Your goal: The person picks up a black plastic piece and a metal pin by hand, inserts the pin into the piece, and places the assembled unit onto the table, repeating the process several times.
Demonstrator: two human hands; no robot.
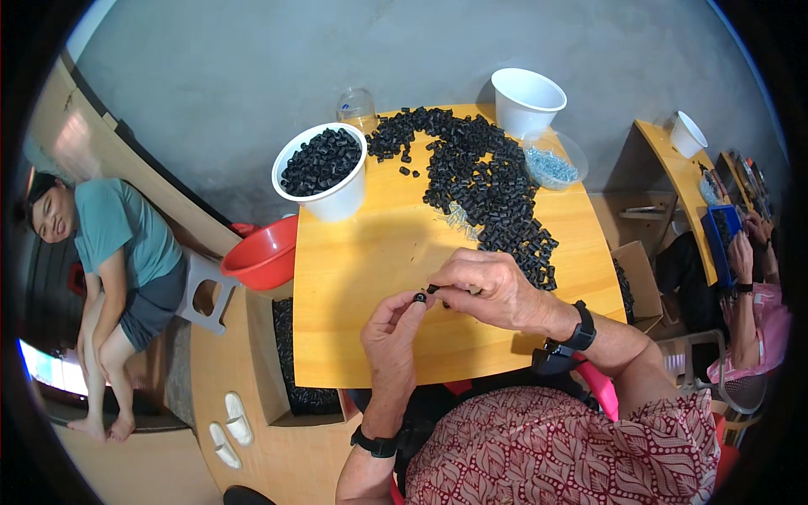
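Note:
Over the near half of the yellow table, both my hands work close together. Between thumb and fingertips, my left hand pinches a small black cylindrical plastic part, its round hollow end showing. My right hand is closed just beside it, with a small dark piece at its fingertips; its exact kind is too small to tell. Beyond the hands spreads a heap of similar black plastic parts. A little pile of silvery screws lies at the heap's near left edge.
A white bucket full of black parts stands at left, another white bucket at the back. A clear bowl holds screws. Left are a red basin, a cardboard box and a seated person. Another person works at right.

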